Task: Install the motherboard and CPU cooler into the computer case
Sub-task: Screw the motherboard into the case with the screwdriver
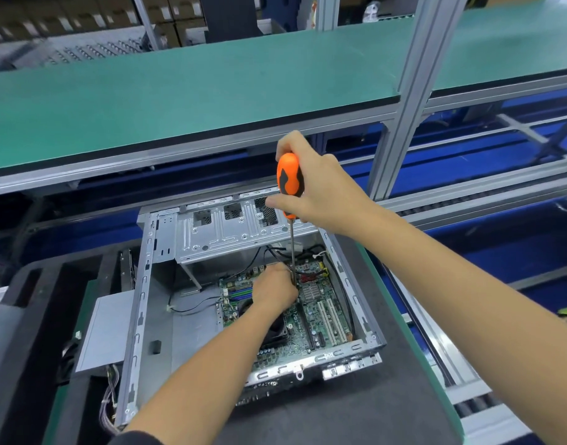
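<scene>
the right hand (317, 191) is gripping an orange screwdriver (290, 184) upright; below it, the left hand (275, 290) is pinching the shaft near the motherboard (320, 313). keeping it vertical should help.

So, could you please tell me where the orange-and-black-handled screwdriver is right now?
In the head view, the orange-and-black-handled screwdriver stands upright centre-frame, gripped by the right hand, tip down beside the left hand on the green motherboard.

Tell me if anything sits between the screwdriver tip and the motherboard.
The left hand is there, its fingers closed round the lower shaft of the screwdriver just above the motherboard. It hides the tip, so contact with the board cannot be seen. Black cables run nearby.
</scene>
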A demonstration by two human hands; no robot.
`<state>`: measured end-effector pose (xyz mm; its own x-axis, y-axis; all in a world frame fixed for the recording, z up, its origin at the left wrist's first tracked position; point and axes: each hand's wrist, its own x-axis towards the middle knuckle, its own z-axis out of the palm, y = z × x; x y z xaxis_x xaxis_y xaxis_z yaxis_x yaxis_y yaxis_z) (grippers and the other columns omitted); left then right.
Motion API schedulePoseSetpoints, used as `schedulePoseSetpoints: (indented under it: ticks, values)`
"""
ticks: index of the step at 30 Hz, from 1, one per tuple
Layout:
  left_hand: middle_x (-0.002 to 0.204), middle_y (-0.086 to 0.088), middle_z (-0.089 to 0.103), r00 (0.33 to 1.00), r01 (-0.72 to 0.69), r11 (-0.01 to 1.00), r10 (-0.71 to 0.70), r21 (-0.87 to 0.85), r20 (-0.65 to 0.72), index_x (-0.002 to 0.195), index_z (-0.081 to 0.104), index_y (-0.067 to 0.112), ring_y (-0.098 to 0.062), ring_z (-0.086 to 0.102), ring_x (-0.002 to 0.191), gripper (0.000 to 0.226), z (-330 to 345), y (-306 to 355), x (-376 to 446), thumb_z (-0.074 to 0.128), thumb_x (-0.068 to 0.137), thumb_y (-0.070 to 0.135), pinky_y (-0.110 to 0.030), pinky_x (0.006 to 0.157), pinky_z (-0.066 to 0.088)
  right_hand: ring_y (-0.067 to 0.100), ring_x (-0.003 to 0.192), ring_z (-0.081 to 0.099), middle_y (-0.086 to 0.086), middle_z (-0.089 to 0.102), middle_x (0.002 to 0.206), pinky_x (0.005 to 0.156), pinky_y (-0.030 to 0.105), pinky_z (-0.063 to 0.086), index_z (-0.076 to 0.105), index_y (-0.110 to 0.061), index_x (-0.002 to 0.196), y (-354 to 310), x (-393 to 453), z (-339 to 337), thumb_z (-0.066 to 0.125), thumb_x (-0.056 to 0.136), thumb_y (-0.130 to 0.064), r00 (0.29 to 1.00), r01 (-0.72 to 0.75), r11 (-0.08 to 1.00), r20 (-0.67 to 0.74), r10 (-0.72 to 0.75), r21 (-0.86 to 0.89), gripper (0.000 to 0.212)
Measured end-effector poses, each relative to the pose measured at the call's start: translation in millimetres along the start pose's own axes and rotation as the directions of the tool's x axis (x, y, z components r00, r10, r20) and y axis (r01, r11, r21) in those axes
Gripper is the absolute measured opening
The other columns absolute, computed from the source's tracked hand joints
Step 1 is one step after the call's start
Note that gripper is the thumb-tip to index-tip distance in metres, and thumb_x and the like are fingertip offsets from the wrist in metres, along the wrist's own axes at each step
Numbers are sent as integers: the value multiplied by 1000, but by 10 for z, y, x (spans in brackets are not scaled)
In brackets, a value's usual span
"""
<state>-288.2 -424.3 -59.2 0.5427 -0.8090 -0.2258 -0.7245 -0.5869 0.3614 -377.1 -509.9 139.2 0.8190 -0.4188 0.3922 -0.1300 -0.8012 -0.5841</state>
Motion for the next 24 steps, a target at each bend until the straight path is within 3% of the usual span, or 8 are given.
schedulePoseSetpoints:
  ticks: [4,7,9,12,16,19,21,24]
  values:
    - [79,5,47,999,6,999,-5,34,-32,78,49,17,-16,48,72,26,16,-51,34,72,77,30,-25,61,38,13,50,56,3,57,66,46,33,51,33,-31,102,-29,27,-57,65,87,-46,995,-12,1000,95,13,-7,38]
    - [77,4,48,999,18,998,-15,59,-46,80,46,16,-17,49,69,29,13,-50,23,72,78,28,-25,59,39,14,48,59,6,60,66,49,36,51,42,-17,96,-68,56,-93,46,96,-47,993,-50,993,107,39,102,30]
    - [81,1,55,998,26,996,-22,81,-51,83,47,15,-19,50,69,25,9,-41,18,71,78,21,-27,59,41,12,57,60,4,61,73,54,35,51,51,-12,96,-88,108,-130,45,98,-40,995,-51,995,93,44,83,30]
    - [86,-2,59,997,77,993,-76,85,-8,90,48,16,-20,53,70,23,-22,-24,15,67,77,14,-28,59,41,0,65,54,-6,62,78,59,13,39,63,-18,95,-140,199,-211,52,95,-28,992,17,999,125,-12,-42,15]
    - [80,2,58,990,138,990,-140,35,36,91,49,17,-18,55,67,22,-37,-28,32,67,78,14,-25,55,40,4,60,48,-9,56,62,54,26,33,64,-18,73,-232,291,-264,55,94,-34,980,113,941,194,-52,-318,28]
    - [74,5,53,983,176,984,-176,-4,55,88,47,20,-18,54,68,25,-35,-33,35,70,78,20,-26,58,41,13,54,39,-1,45,57,53,29,27,43,-19,57,-289,300,-214,43,100,-43,982,81,860,188,18,-504,49]
    - [69,7,46,979,195,981,-194,-10,66,88,46,22,-19,54,70,28,-40,-21,39,72,78,24,-26,59,41,19,59,43,4,49,68,58,34,33,47,-14,65,-334,297,-217,40,100,-44,970,93,862,239,33,-498,46]
    - [67,9,46,970,235,971,-232,-33,77,82,44,23,-14,51,63,30,-26,-19,49,74,77,25,-25,58,40,20,72,52,1,49,93,62,35,41,52,-14,92,-418,321,-373,49,91,-21,878,73,931,466,110,-357,8]
